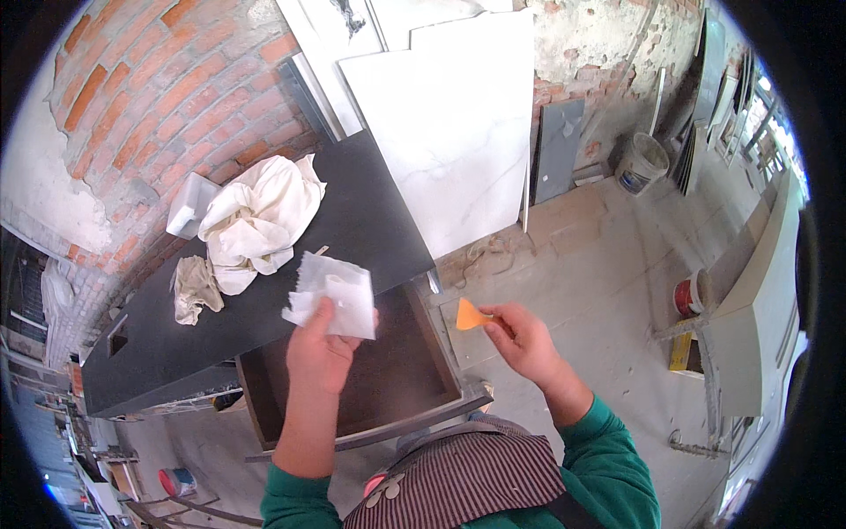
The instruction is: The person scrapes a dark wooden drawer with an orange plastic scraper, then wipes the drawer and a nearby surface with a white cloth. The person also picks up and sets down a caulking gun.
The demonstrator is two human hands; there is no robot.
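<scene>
My left hand (325, 354) grips a folded white paper towel (342, 291), thumb on top, above the open drawer. In my right hand (522, 344) is a small orange spatula-like scraper (470, 315), pinched at its narrow end with the wide edge pointing left. The two hands are apart. Below my left arm the brown drawer (396, 370) is pulled out from a black-topped cabinet (370, 198). A crumpled cream cloth (264, 211) lies on that top, with a smaller, dirtier rag (196, 291) beside it.
A white box (192, 205) stands behind the cloth, near the brick wall (192, 99). White marble-look slabs (462, 132) lean beyond the cabinet. A bucket (642, 162) stands on the floor at back right. A pale slab-topped bench (747, 357) is on the right.
</scene>
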